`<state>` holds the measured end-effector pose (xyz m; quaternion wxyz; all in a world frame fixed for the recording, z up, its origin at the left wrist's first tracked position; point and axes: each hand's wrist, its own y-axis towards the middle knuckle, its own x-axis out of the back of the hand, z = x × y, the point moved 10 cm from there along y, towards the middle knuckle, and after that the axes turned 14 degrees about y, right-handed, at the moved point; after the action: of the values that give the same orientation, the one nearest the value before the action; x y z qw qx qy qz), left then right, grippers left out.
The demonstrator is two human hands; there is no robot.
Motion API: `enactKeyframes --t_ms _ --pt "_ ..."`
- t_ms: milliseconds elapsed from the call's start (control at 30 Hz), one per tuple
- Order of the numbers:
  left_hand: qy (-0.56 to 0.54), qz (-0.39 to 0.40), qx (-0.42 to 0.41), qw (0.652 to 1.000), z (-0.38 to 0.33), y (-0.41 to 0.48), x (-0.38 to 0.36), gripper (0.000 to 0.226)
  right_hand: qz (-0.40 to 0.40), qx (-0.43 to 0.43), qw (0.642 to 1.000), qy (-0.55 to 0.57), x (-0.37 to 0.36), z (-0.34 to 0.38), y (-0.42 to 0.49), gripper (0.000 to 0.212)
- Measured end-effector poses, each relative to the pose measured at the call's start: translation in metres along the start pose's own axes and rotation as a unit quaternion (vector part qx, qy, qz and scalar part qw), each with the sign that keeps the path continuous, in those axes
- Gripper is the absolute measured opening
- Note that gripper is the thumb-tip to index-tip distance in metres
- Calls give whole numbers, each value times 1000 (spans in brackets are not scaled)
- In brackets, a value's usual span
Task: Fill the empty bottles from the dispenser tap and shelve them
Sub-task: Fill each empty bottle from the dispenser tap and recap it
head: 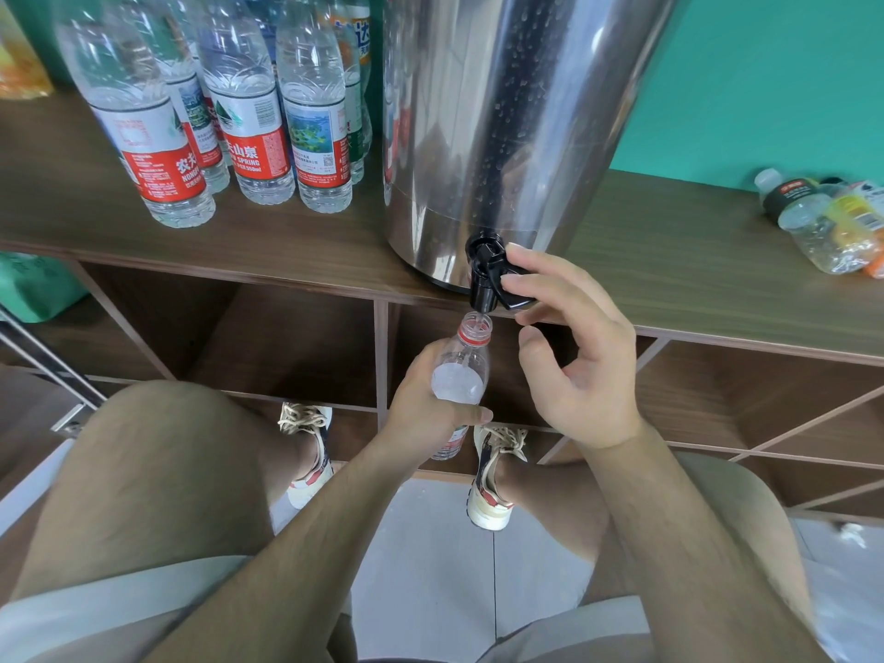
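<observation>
Both hands are up at the spout. The left hand (425,413) is wrapped round the middle of a clear plastic water bottle with a red neck ring (461,375), thumb across its front and fingers behind, holding it upright with a slight tilt. The right hand (579,370) is half closed on the black plastic tap (488,275): two fingertips lie on top of the tap's lever and another finger curls in beneath it, while the thumb bends below without touching the bottle.

The bottle's uncapped mouth sits directly under the tap's spout, just short of it, between the two hands. Inside, a pale water surface shows at about shoulder height; its red-and-white label is mostly hidden by the left hand.

The tap juts from the base of a tall stainless-steel dispenser drum (507,112) beaded with droplets, standing on a brown wooden shelf top (287,241). Left of the drum stand clear labelled bottles (248,126); far right lie crumpled plastic bottles (823,222).
</observation>
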<state>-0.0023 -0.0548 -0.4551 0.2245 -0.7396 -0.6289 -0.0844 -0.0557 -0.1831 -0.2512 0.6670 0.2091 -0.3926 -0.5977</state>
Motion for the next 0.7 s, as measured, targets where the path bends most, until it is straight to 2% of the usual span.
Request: enactKeyframes --t_ms 700 --pt "7 -1 6 1000 -1 -2 0 96 1 4 1000 -3 0 1 0 54"
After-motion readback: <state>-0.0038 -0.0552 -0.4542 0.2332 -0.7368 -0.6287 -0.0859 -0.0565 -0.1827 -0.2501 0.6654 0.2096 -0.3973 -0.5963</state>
